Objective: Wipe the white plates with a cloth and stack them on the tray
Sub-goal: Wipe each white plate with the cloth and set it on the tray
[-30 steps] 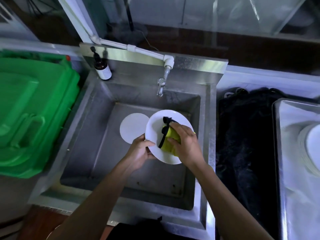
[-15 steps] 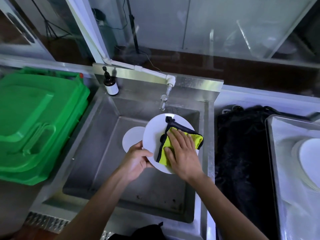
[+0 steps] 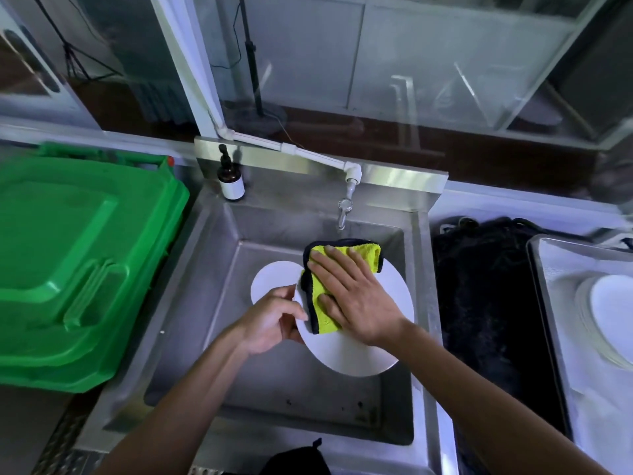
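Over the steel sink I hold a white plate by its left rim with my left hand. My right hand lies flat on a yellow cloth with a black edge, fingers spread, pressing it onto the plate's upper part. A second white plate rests on the sink floor behind, partly hidden by the held plate and my left hand. A stack of white plates sits on the metal tray at the far right, cut off by the frame edge.
The steel sink has a tap at its back and a brown pump bottle on the back left corner. A green plastic bin lid fills the left. A black mat lies between sink and tray.
My right hand has flattened and spread the bunched cloth, sliding it up toward the plate's top edge. The view has tilted upward, and the plate now appears larger.
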